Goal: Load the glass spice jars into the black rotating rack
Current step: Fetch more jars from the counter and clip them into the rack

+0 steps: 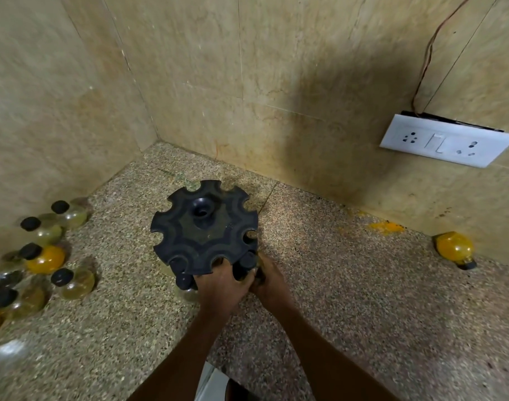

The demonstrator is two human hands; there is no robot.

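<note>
The black rotating rack (204, 225) stands on the speckled counter, its notched top disc facing me. My left hand (221, 285) grips the near edge of the rack. My right hand (269, 282) is closed on a black-capped glass jar (247, 263) at a near-right slot, below the top disc. Another black-capped jar (185, 282) sits at the rack's lower near-left side. Several loose jars lie at the left, among them a yellow-filled one (46, 259) and a clear one (74, 283). One yellow jar (455, 248) lies on its side at the far right by the wall.
Tiled walls meet in a corner behind the rack. A white socket and switch plate (447, 140) with a wire hangs on the right wall. Spilled yellow powder (387, 227) marks the counter by the wall.
</note>
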